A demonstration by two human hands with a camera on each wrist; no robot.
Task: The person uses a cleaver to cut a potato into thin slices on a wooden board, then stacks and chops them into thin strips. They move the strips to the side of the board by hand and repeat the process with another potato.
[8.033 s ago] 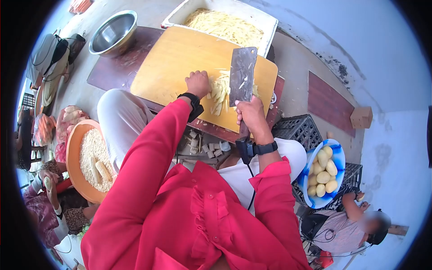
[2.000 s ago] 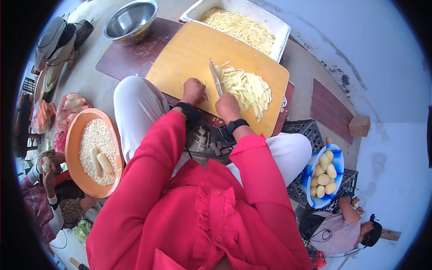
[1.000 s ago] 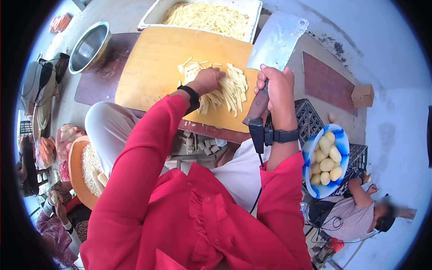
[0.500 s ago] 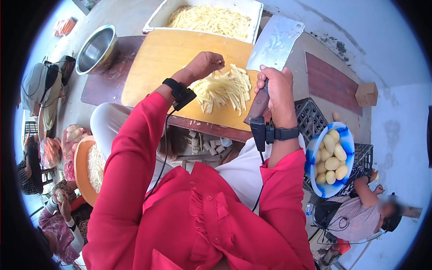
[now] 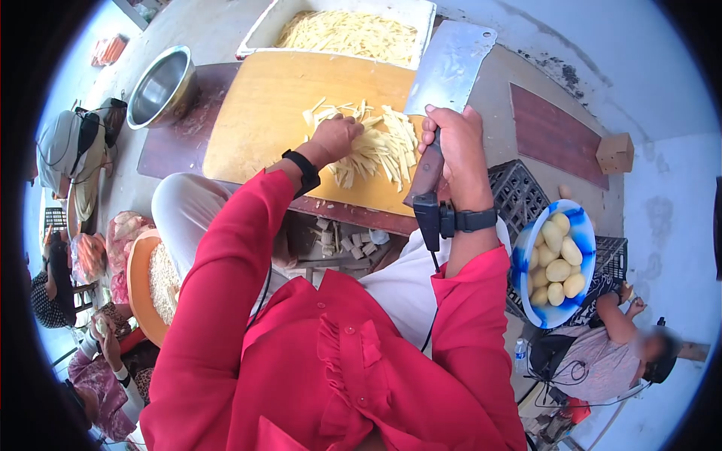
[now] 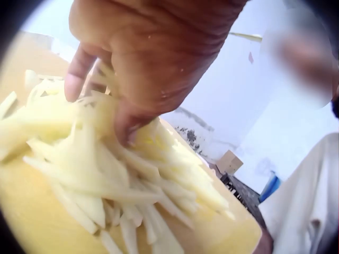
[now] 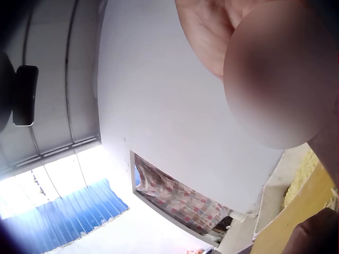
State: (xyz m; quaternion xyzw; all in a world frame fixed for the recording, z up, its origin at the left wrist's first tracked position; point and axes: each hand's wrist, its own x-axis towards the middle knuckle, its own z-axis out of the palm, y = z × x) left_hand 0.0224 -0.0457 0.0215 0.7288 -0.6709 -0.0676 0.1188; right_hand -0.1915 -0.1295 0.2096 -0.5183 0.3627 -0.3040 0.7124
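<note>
On the yellow cutting board (image 5: 256,113) lies a loose pile of pale cut strips (image 5: 391,154). My left hand (image 5: 336,139) is at the pile's left part, knuckles up. From the left wrist view, the fingers and thumb of that hand (image 6: 153,53) point down into the strips (image 6: 100,174) and pinch some between them. My right hand (image 5: 460,154) grips the dark handle of a cleaver (image 5: 451,68), its broad blade raised beyond the board's right side. The right wrist view shows part of this hand (image 7: 212,32); the cleaver cannot be made out there.
Behind the board stands a white box (image 5: 259,34) of strips, with a steel bowl (image 5: 162,86) to its left. A blue-white basin (image 5: 585,248) of peeled potatoes sits at right, an orange basin (image 5: 139,278) at left. Other people sit on both sides.
My left hand has come down from above the strips into the pile, having been lifted half a second ago. My right hand keeps its grip on the raised cleaver, which has shifted slightly left.
</note>
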